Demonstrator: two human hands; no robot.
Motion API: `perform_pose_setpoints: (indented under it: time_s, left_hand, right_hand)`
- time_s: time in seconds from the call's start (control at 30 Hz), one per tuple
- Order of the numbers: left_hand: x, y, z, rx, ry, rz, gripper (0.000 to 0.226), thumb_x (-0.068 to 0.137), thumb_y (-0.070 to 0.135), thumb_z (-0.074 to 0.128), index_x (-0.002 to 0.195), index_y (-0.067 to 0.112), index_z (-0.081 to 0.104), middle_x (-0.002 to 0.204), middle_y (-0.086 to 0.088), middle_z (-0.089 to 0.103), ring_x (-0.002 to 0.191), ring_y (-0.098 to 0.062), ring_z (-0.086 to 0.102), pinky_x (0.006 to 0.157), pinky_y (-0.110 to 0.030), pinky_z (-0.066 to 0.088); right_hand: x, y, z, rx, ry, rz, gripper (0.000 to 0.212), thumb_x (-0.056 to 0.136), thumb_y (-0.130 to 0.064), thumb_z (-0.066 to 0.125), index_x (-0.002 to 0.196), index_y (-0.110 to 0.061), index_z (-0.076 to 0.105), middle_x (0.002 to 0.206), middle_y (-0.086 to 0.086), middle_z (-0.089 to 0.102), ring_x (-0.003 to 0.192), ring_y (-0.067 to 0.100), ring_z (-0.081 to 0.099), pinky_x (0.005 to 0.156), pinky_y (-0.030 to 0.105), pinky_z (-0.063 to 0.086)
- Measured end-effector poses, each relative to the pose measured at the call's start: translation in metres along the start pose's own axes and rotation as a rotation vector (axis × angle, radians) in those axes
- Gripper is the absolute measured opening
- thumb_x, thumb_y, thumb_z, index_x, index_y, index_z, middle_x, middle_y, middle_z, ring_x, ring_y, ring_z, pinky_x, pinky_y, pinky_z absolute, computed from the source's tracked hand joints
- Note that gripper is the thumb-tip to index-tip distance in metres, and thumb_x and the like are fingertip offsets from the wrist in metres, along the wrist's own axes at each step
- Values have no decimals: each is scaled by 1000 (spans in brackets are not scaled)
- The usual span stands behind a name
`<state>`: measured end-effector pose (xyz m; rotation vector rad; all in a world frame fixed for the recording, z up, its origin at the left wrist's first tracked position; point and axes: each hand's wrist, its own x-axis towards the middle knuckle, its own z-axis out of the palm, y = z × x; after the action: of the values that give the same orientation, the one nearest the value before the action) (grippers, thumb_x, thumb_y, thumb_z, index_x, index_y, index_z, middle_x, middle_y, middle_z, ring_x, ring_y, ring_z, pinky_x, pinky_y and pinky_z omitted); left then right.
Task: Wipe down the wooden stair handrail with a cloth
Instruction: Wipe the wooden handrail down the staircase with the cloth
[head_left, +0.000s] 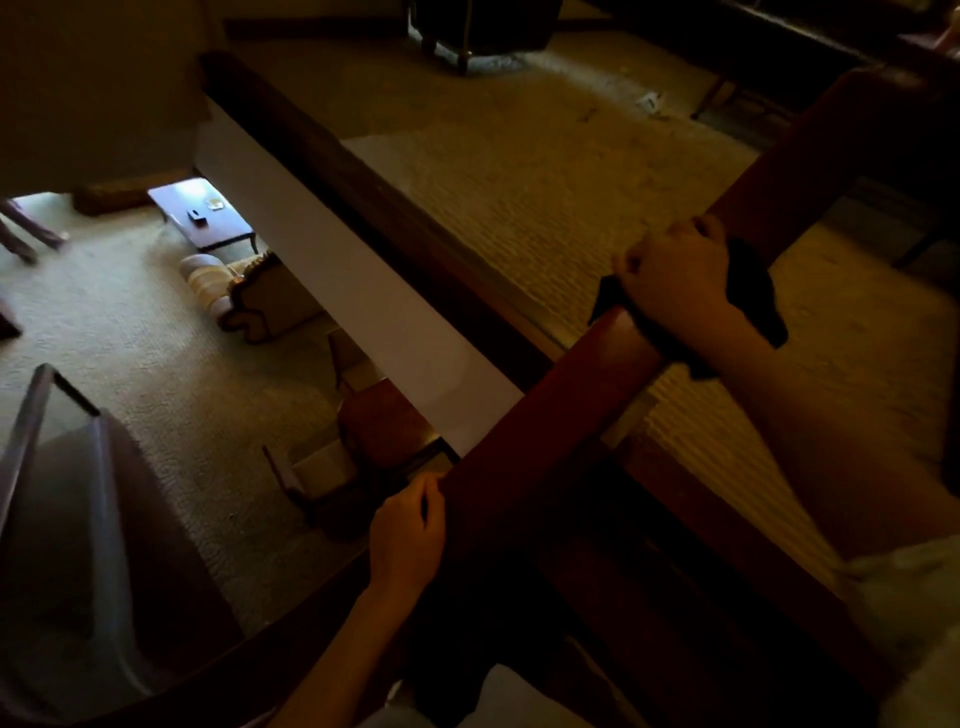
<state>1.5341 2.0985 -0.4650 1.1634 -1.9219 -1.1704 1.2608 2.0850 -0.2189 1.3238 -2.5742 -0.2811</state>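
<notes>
Mid-wipe. Right hand (670, 283) clenches the dark cloth (753, 293) wrapped over the wooden handrail (561, 405), partway along the visible run. Left hand (410, 535) grips the rail's edge lower down, likely steadying. Next: slide the cloth along the rail, keeping wrap pressure. Bare rail both ways, but a downward stroke meets the left hand. Open drop to the carpeted floor (130, 338) on the left.

Reddish-brown wooden handrail (545, 441) runs diagonally; a dark, seemingly black cloth (756, 296) drapes over it.
</notes>
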Motion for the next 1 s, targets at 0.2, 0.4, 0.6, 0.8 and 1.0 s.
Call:
perform_pose_setpoints:
  time_s: [0.2, 0.4, 0.6, 0.8, 1.0]
  left_hand:
    - [-2, 4, -2, -1, -10, -72, 39, 101, 29, 36, 81, 8, 61, 59, -13, 57, 47, -32, 52, 45, -45, 41]
    - [7, 24, -2, 54, -2, -105, 35, 101, 25, 39, 79, 10, 61, 67, -13, 59, 55, -29, 56, 53, -46, 44]
    - [38, 99, 12, 29, -25, 90, 25, 102, 27, 38, 107, 25, 62, 79, 10, 63, 64, 0, 59, 61, -18, 50]
    - [88, 158, 50, 111, -14, 142, 36, 105, 27, 30, 116, 15, 62, 105, 2, 67, 93, -10, 62, 81, -29, 49]
    - [90, 168, 69, 86, 97, -100, 40, 104, 26, 34, 77, 8, 58, 63, 1, 55, 55, -11, 50, 56, -36, 40]
  right_hand:
    - [-30, -89, 21, -383, -373, -170, 35, 100, -40, 41, 97, -11, 61, 87, 6, 58, 116, 27, 55, 117, 56, 13]
    - [-67, -115, 31, -324, -374, -419, 46, 104, -45, 27, 113, -18, 63, 93, 4, 63, 117, 24, 55, 119, 53, 2]
    - [32, 38, -11, -109, 40, -27, 48, 101, -40, 35, 68, -17, 61, 70, 5, 59, 99, 26, 59, 119, 51, -2]
    - [6, -18, 9, -180, -48, -223, 34, 102, -34, 39, 85, -20, 66, 83, -2, 63, 99, 19, 60, 116, 50, 15]
    - [5, 7, 7, -43, -66, -498, 52, 103, -47, 24, 99, -21, 69, 103, 2, 68, 118, 23, 53, 119, 46, 5]
